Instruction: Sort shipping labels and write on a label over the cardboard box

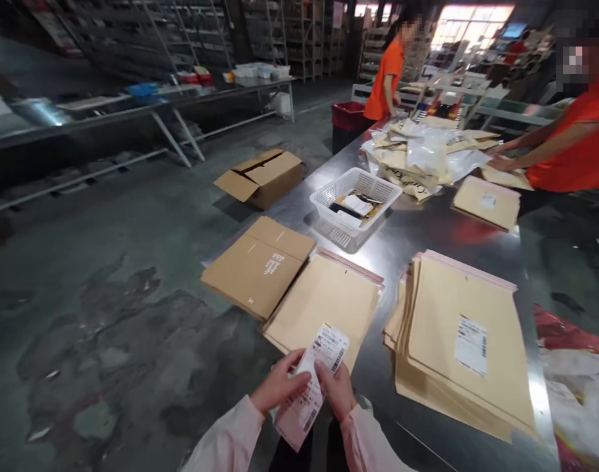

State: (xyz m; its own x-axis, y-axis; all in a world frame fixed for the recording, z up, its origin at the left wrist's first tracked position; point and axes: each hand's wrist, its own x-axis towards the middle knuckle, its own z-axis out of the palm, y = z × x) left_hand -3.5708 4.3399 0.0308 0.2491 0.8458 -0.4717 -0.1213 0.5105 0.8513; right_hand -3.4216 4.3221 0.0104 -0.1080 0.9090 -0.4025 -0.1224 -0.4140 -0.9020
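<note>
My left hand (pixel 278 388) and my right hand (pixel 335 390) both pinch a strip of white shipping labels (pixel 313 380) printed with barcodes, held low in front of me at the near edge of a steel table (pixel 427 242). Just beyond the labels lies a stack of tan padded mailers (pixel 324 305) without a label. To its right a taller, fanned stack of mailers (pixel 464 341) has a label stuck on the top one.
A flattened cardboard box (pixel 260 265) overhangs the table's left edge. A white plastic basket (pixel 353 206) holds small items. Farther off lie a heap of mailers and plastic bags (pixel 427 157). Two people in orange shirts (pixel 577 147) work there. An open carton (pixel 260 177) sits on the floor.
</note>
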